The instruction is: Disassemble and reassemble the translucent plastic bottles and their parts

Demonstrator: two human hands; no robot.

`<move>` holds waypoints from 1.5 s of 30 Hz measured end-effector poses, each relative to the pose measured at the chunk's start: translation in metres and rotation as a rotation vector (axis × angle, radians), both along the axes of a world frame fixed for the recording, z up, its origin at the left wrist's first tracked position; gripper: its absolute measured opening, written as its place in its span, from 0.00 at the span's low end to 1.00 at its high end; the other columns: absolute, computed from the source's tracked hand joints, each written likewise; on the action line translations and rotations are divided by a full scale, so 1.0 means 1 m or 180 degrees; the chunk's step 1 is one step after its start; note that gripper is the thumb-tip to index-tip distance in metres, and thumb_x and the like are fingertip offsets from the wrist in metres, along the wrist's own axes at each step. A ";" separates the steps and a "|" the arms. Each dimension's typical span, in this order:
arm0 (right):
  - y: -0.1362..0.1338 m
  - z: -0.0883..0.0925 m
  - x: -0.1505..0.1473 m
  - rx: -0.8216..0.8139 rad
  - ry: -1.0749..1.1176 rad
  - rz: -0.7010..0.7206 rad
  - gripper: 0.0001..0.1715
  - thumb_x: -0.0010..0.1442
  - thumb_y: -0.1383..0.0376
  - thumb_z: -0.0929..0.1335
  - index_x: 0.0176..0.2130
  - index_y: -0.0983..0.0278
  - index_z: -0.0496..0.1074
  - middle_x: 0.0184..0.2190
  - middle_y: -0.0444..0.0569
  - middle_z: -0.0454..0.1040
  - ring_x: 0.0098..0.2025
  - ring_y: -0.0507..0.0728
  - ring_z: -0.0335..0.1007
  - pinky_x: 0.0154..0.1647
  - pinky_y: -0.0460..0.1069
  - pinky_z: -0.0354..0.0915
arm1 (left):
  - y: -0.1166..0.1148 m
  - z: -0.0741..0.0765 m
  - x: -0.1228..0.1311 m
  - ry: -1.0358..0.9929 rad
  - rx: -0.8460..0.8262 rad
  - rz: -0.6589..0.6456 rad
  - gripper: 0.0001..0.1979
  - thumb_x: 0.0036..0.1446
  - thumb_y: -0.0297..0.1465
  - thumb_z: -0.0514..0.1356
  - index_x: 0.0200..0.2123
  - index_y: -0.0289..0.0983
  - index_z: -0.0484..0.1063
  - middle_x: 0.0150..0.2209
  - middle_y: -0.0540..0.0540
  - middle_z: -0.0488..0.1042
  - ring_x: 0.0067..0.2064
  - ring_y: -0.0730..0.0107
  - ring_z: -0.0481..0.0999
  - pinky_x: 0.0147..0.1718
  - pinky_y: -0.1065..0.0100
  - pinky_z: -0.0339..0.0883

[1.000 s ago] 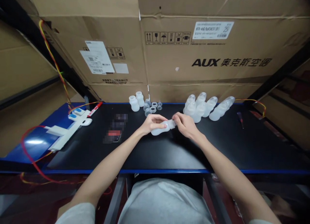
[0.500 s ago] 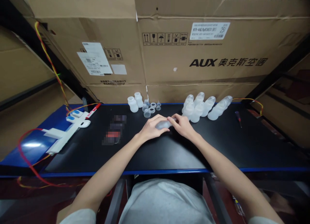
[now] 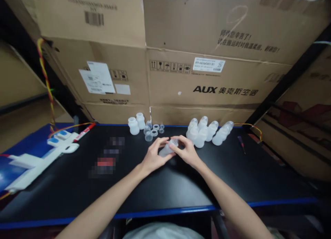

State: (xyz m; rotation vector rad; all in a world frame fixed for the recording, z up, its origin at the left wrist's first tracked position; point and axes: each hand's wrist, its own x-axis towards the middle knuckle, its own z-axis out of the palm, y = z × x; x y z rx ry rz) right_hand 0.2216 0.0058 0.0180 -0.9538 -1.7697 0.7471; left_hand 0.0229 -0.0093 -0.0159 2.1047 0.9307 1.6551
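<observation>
A translucent white plastic bottle (image 3: 167,149) is held just above the black table (image 3: 232,177), between both hands. My left hand (image 3: 152,156) grips its body from the left, fingers curled round it. My right hand (image 3: 186,151) closes on its neck end from the right. Behind them lie two upright open bottles (image 3: 137,124), several small clear rings and caps (image 3: 153,130), and a cluster of several capped bottles (image 3: 207,130) lying on their sides.
Large cardboard boxes (image 3: 207,84) wall off the back of the table. At the left lie a white plastic fixture with blue pads (image 3: 43,153), a red marker (image 3: 84,131) and red-yellow wires (image 3: 45,77). A small screwdriver (image 3: 241,144) lies at the right.
The camera tilted up, so everything sits lower in view. Both hands stayed on the bottle and drew closer together around it; the bottle turned more upright-angled.
</observation>
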 end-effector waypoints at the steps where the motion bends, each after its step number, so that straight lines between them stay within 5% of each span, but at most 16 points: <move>1: 0.000 -0.001 -0.001 0.0011 0.0046 -0.0103 0.25 0.63 0.45 0.77 0.50 0.58 0.83 0.38 0.50 0.80 0.37 0.60 0.75 0.39 0.55 0.74 | -0.001 -0.001 0.003 0.0064 0.0102 0.0118 0.30 0.60 0.36 0.75 0.62 0.46 0.72 0.49 0.43 0.82 0.46 0.58 0.87 0.48 0.56 0.87; 4: -0.004 -0.002 -0.006 0.0057 0.0138 -0.0335 0.24 0.63 0.46 0.78 0.51 0.58 0.82 0.40 0.51 0.81 0.40 0.62 0.77 0.45 0.58 0.75 | 0.000 0.000 0.005 0.0320 0.0421 0.0344 0.22 0.65 0.36 0.71 0.60 0.46 0.73 0.44 0.44 0.81 0.43 0.60 0.86 0.44 0.59 0.86; 9: -0.010 -0.005 -0.012 0.0368 0.0349 -0.0576 0.31 0.68 0.50 0.75 0.62 0.58 0.68 0.48 0.54 0.80 0.51 0.65 0.79 0.58 0.63 0.74 | 0.020 0.011 -0.028 0.0897 0.0531 -0.0004 0.32 0.58 0.49 0.75 0.60 0.41 0.75 0.43 0.43 0.80 0.38 0.61 0.84 0.37 0.63 0.82; 15: -0.004 -0.013 -0.010 0.0658 0.0251 -0.0420 0.41 0.68 0.52 0.76 0.69 0.57 0.57 0.49 0.55 0.80 0.49 0.64 0.80 0.58 0.64 0.75 | 0.049 0.027 -0.077 0.1564 0.0261 0.1670 0.22 0.58 0.47 0.72 0.50 0.40 0.81 0.44 0.37 0.78 0.49 0.46 0.79 0.44 0.56 0.74; 21: 0.004 -0.021 -0.008 0.0379 0.0107 -0.0063 0.43 0.64 0.50 0.79 0.67 0.59 0.62 0.56 0.58 0.79 0.56 0.65 0.79 0.63 0.63 0.73 | 0.056 0.026 -0.084 0.2050 0.0053 0.1907 0.09 0.59 0.39 0.71 0.35 0.39 0.80 0.48 0.37 0.77 0.52 0.43 0.76 0.54 0.49 0.71; 24: 0.005 -0.026 -0.007 0.0100 -0.0162 0.0140 0.41 0.62 0.49 0.79 0.64 0.62 0.66 0.55 0.57 0.80 0.55 0.65 0.79 0.61 0.60 0.74 | 0.052 0.026 -0.082 0.2147 -0.0224 0.1734 0.10 0.59 0.40 0.71 0.37 0.41 0.78 0.48 0.39 0.79 0.52 0.45 0.78 0.55 0.50 0.72; 27: 0.005 -0.028 -0.009 0.0031 -0.0391 0.0304 0.35 0.67 0.49 0.75 0.64 0.63 0.68 0.54 0.54 0.81 0.52 0.64 0.80 0.58 0.58 0.74 | 0.051 0.025 -0.079 0.1897 -0.0705 0.1349 0.09 0.58 0.36 0.71 0.40 0.42 0.77 0.42 0.44 0.81 0.41 0.55 0.80 0.45 0.55 0.75; 32: 0.003 -0.023 -0.008 0.0319 -0.0554 0.0022 0.36 0.70 0.49 0.74 0.69 0.59 0.68 0.65 0.56 0.76 0.65 0.67 0.75 0.68 0.61 0.68 | 0.058 0.026 -0.074 -0.0335 -0.1103 0.0633 0.20 0.55 0.42 0.74 0.47 0.39 0.80 0.40 0.45 0.81 0.36 0.63 0.81 0.38 0.61 0.78; 36: 0.002 -0.023 -0.007 0.0418 -0.0870 -0.0196 0.36 0.66 0.51 0.77 0.67 0.57 0.72 0.62 0.53 0.79 0.61 0.67 0.78 0.65 0.62 0.71 | 0.057 0.033 -0.070 -0.1524 -0.1552 -0.0057 0.24 0.52 0.46 0.76 0.46 0.37 0.84 0.40 0.44 0.83 0.35 0.64 0.83 0.41 0.59 0.81; 40: 0.001 -0.022 -0.007 0.0453 -0.1152 -0.0302 0.34 0.63 0.53 0.79 0.63 0.58 0.76 0.55 0.51 0.83 0.54 0.65 0.81 0.56 0.58 0.75 | 0.050 0.035 -0.064 -0.1414 -0.1779 -0.0688 0.21 0.49 0.42 0.79 0.44 0.38 0.86 0.39 0.44 0.85 0.37 0.62 0.83 0.42 0.60 0.80; 45: -0.001 -0.018 -0.005 0.0767 -0.1659 -0.0444 0.33 0.61 0.55 0.79 0.62 0.60 0.78 0.47 0.53 0.82 0.46 0.65 0.81 0.49 0.56 0.74 | 0.043 0.028 -0.054 -0.1058 -0.1860 -0.0992 0.21 0.48 0.39 0.81 0.45 0.39 0.88 0.42 0.42 0.87 0.44 0.59 0.85 0.46 0.61 0.80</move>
